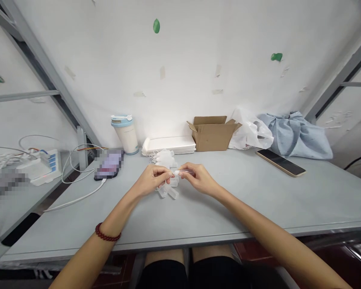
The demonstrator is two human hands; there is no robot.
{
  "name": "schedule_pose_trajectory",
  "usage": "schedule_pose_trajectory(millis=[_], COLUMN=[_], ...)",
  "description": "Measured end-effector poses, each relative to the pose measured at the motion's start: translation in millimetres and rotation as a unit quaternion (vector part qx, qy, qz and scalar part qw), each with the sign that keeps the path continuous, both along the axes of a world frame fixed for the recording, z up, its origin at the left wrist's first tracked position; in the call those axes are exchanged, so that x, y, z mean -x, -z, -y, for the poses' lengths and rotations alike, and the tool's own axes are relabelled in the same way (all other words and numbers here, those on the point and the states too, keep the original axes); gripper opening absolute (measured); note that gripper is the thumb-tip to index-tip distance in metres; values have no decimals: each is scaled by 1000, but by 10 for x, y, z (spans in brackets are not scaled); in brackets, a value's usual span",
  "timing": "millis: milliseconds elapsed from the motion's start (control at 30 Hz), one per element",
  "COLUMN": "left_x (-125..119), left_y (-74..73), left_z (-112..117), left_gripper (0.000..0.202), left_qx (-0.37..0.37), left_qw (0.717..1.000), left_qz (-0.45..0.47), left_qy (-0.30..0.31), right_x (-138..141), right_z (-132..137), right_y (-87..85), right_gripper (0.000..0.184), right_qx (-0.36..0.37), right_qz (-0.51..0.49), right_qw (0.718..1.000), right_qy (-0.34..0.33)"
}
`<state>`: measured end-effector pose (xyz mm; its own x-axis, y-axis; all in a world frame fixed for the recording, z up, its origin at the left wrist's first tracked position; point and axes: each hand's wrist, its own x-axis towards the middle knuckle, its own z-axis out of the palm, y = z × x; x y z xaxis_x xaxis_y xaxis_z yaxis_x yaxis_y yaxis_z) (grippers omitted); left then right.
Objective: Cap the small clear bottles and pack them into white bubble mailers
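In the head view, my left hand and my right hand meet above the middle of the table, fingertips nearly touching. Thumb and fingers of my right hand pinch a small translucent white tube-like piece. My left hand is also closed in a pinch beside that piece's left end; what lies between its fingertips is too small to tell. Beneath and behind the hands is a loose pile of similar translucent white pieces, some with thin white loops. My left hand partly covers the pile.
Behind the pile lies a stack of white flat sheets or envelopes. Along the wall stand a tumbler, an open cardboard box, a plastic bag and a blue cloth bag. Phones lie left and right; a cable crosses the left.
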<state>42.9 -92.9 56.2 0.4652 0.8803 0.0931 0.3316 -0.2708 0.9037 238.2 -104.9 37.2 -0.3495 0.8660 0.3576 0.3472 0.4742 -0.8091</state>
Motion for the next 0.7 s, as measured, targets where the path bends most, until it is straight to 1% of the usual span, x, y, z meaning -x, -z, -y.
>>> schedule_pose_trajectory(millis=[133, 267, 400, 467, 567, 700], left_x=[-11, 12, 125, 195, 252, 205], left_y=[-1, -21, -74, -81, -65, -69], left_z=[11, 2, -46, -85, -130, -107], left_gripper=[25, 29, 31, 29, 26, 28], left_qx=[5, 1, 10, 18, 27, 35], left_qw=[1000, 1000, 999, 998, 998, 999], left_qz=[4, 5, -5, -1, 23, 12], left_qy=[6, 16, 51, 58, 43, 19], right_x=[1, 0, 22, 34, 36, 31], right_z=[-2, -8, -8, -7, -10, -14], right_y=[3, -24, -71, -81, -75, -54], right_gripper=[22, 23, 23, 24, 24, 24], right_qx=[-7, 1, 21, 26, 37, 39], right_qz=[0, -11, -50, -65, -72, -67], right_qw=[1000, 1000, 998, 997, 997, 997], right_qy=[-4, -2, -11, -13, -12, -4])
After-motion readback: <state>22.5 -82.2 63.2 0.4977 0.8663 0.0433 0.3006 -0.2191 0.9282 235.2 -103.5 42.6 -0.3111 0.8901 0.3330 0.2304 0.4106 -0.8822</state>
